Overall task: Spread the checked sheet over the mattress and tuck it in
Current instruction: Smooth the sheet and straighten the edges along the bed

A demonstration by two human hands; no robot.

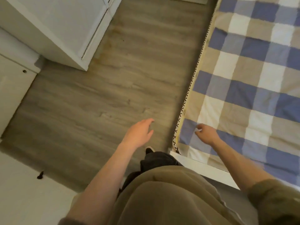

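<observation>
The checked sheet, in blue, beige and white squares, lies flat over the mattress on the right. Along its left side the mattress edge shows as a pale strip with black cross-stitch trim. My right hand hovers over or rests on the sheet near the bed's near left corner, fingers curled; whether it pinches the cloth I cannot tell. My left hand hangs over the floor left of the bed, fingers apart and holding nothing.
Grey wood-look floor runs between the bed and white cabinets at upper left. A white bed frame board sits at the near end. My foot stands beside the bed corner.
</observation>
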